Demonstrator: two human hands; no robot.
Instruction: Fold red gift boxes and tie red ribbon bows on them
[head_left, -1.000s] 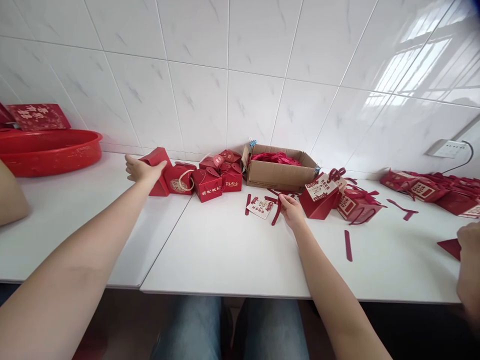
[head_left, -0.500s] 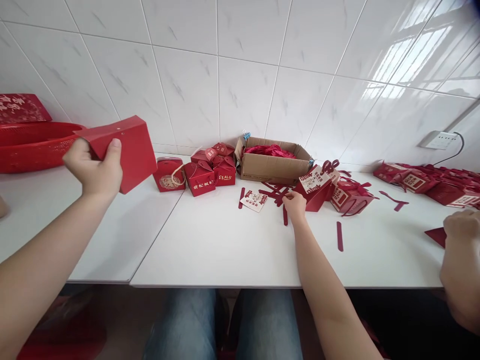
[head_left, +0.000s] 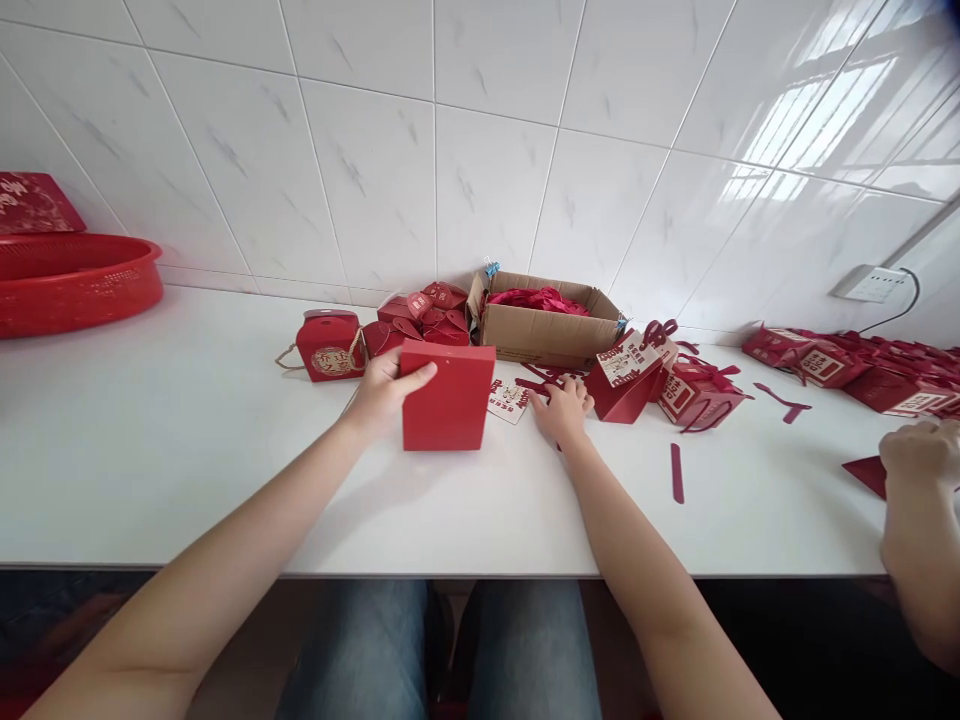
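Left hand (head_left: 380, 392) grips box (head_left: 448, 408), likely so it won't tip | right hand (head_left: 562, 410) at strips (head_left: 531, 385), can't tell its grip

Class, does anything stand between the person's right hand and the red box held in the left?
Nothing upright shows between the right hand and the red box in the left hand; a printed card lies on the table there, partly hidden by the box.

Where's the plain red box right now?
In the head view, the plain red box is just left of centre, in the left hand, with the white printed card immediately to its right.
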